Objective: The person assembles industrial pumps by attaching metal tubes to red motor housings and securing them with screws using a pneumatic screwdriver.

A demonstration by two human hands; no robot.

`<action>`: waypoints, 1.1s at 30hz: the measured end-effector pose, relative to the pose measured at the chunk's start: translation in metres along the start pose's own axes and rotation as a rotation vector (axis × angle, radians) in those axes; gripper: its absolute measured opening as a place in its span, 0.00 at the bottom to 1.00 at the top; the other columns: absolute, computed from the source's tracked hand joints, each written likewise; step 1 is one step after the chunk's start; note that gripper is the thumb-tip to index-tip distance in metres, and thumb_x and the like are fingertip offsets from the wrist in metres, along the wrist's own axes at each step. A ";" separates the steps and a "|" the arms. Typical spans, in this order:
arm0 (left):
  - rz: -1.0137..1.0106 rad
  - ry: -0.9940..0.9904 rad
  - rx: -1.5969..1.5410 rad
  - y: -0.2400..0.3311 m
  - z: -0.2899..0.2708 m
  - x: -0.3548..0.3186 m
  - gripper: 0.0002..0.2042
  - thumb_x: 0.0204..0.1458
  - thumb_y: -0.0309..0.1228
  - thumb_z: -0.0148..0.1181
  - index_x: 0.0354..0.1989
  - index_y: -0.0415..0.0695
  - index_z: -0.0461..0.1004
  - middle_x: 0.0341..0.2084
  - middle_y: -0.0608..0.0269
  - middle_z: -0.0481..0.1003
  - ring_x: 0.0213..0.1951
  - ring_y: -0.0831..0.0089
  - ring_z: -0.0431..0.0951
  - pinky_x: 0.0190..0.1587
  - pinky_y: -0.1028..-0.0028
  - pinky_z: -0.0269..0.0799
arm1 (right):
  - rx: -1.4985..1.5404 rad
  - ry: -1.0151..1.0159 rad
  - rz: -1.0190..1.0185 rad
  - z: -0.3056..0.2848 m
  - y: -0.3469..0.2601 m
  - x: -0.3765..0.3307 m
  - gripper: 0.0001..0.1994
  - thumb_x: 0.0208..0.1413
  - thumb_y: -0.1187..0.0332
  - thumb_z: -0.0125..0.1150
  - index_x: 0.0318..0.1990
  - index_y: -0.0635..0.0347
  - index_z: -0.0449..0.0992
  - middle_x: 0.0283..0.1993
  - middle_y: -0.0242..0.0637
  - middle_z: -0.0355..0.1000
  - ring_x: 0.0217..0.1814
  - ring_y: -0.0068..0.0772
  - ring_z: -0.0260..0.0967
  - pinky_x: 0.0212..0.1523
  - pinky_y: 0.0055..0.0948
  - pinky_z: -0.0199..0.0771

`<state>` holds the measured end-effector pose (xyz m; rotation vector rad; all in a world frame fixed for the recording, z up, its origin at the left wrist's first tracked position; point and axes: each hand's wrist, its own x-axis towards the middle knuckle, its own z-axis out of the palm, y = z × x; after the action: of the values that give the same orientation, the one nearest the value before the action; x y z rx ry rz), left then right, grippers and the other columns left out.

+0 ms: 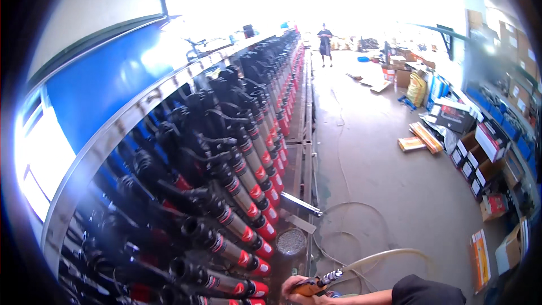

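Note:
My right hand (298, 290) comes in at the bottom from the right, below a black sleeve (429, 291). Its fingers are wrapped round an orange-yellow air tool (309, 288). A metal coupling (332, 276) joins the tool to a pale hose (389, 252) that arcs off to the right. The tool's working end is hidden at the lower edge. Close to the left of the hand lean rows of pump-like cylinders (240, 238) with black tops, silver bodies and red ends. My left hand is out of sight.
Beyond the hand are a round container (291, 242) of silvery bits and a shiny metal tube (301, 204). A thin hose (341, 181) trails along the floor. Cartons (480, 158) and a yellow sack (416, 89) line the right side. Another person (325, 42) stands far down the aisle.

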<state>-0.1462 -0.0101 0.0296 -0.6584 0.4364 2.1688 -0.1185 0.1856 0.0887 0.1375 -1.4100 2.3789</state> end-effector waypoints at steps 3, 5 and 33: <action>0.196 -0.018 -0.214 0.006 0.009 -0.034 0.10 0.65 0.34 0.56 0.40 0.40 0.71 0.26 0.64 0.66 0.26 0.76 0.65 0.27 0.79 0.63 | 0.096 -0.139 0.010 0.041 0.001 0.012 0.07 0.55 0.78 0.61 0.41 0.62 0.73 0.40 0.35 0.70 0.43 0.26 0.70 0.47 0.26 0.72; 0.297 -0.188 -0.305 0.015 -0.004 -0.058 0.13 0.62 0.37 0.61 0.41 0.38 0.74 0.30 0.59 0.71 0.28 0.73 0.69 0.30 0.77 0.68 | 0.148 -0.228 0.039 0.073 0.015 0.012 0.07 0.55 0.78 0.61 0.41 0.62 0.73 0.40 0.36 0.70 0.43 0.26 0.70 0.47 0.27 0.72; 0.822 -0.153 -0.917 0.175 -0.174 -0.087 0.05 0.62 0.24 0.45 0.39 0.36 0.67 0.15 0.75 0.56 0.13 0.82 0.52 0.18 0.77 0.51 | -0.159 -0.916 0.188 0.303 0.268 0.016 0.10 0.55 0.80 0.54 0.45 0.61 0.70 0.42 0.37 0.72 0.40 0.25 0.71 0.42 0.25 0.74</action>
<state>-0.1836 -0.2587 -0.0445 -0.8672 -0.5271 3.1870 -0.2610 -0.1872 0.0214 1.2210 -2.0430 2.4266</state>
